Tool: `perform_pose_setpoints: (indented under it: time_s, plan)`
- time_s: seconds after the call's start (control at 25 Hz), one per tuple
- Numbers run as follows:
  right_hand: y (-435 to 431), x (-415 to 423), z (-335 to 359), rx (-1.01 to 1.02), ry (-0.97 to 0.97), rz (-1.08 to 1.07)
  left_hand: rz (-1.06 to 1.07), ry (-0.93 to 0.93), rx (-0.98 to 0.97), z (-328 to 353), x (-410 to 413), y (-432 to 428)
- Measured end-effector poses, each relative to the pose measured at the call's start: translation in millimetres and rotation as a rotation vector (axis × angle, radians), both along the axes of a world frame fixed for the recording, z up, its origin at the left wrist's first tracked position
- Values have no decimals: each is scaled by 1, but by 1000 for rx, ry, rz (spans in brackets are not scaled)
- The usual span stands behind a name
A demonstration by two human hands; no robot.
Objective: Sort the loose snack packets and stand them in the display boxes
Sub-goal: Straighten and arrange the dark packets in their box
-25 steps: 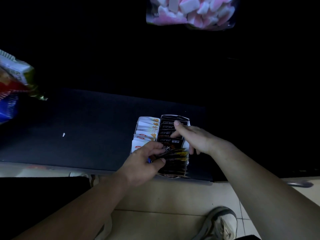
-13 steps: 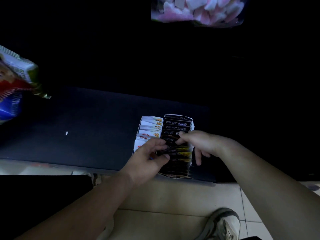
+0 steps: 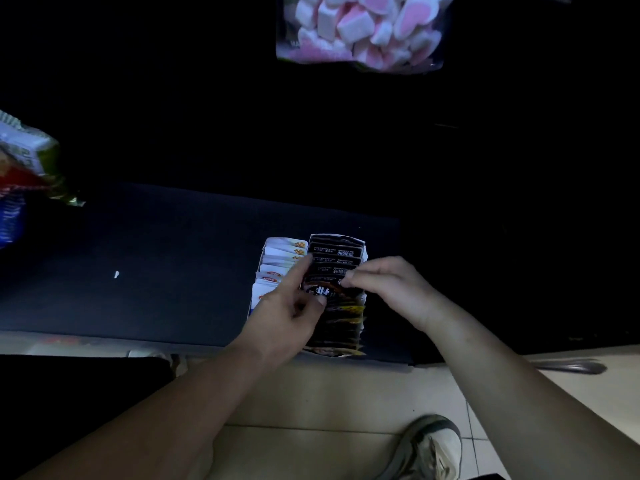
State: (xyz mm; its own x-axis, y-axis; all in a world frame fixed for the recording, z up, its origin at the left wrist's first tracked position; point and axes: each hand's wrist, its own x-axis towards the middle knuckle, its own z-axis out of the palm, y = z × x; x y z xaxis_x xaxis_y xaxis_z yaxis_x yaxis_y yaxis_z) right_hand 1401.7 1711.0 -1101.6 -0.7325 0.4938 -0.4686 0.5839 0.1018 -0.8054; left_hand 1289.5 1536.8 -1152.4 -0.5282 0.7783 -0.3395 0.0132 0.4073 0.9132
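Observation:
Two display boxes stand side by side at the front of a dark shelf [image 3: 173, 271]. The left box [image 3: 254, 299] holds several white packets [image 3: 282, 252] standing in a row. The right box [image 3: 362, 327] holds several black packets [image 3: 336, 252]. Both hands pinch one black packet [image 3: 323, 287] that stands raised over the middle of the right box. My left hand [image 3: 291, 306] grips its left edge, forefinger pointing up along it. My right hand [image 3: 384, 285] pinches its top right corner.
A clear bag of pink and white marshmallows [image 3: 363, 29] hangs at the top. Colourful snack bags [image 3: 24, 168] stick out at the left edge. A small white scrap [image 3: 116, 274] lies on the shelf. Below are a tiled floor and a grey shoe [image 3: 429, 448].
Both hands have lifted a black packet up out of the row in the right box. My right hand moved from the far packets back to its top corner.

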Motion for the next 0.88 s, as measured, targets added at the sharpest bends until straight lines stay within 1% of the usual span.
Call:
perform_pose_setpoints:
  time_s: [0.04,0.16,0.2,0.24,0.36,0.4,0.48,0.52,0.64,0.72,0.8,0.88]
  plan:
    - [-2,-2,1,-11,27,3,-14,89,0,-1,-2,1]
    - [-2,-5,-1,32,62,19,5,518,-84,-1,-5,1]
    - [-2,-4,-5,25,67,14,7,603,-112,-1,-5,1]
    - [-4,-3,-7,-4,70,6,11,630,-101,-1,-5,0]
    - [-5,2,-20,-77,30,9,-39,693,13,-9,-8,-5]
    - [-5,2,-21,-94,19,30,-48,650,44,-9,-10,-5]
    - [-2,1,-23,-141,19,59,-6,411,27,-5,-12,-3]
    - [0,0,-24,-160,24,57,18,331,1,-2,-13,-2]
    - [2,0,-27,-117,-22,24,98,231,36,5,-15,0]
    - [1,0,-31,-57,-32,13,188,89,103,11,-15,3]
    - [3,2,-36,-33,34,-71,300,-37,150,15,-16,6]
    - [5,4,-37,-19,117,-171,349,-93,163,17,-19,7]
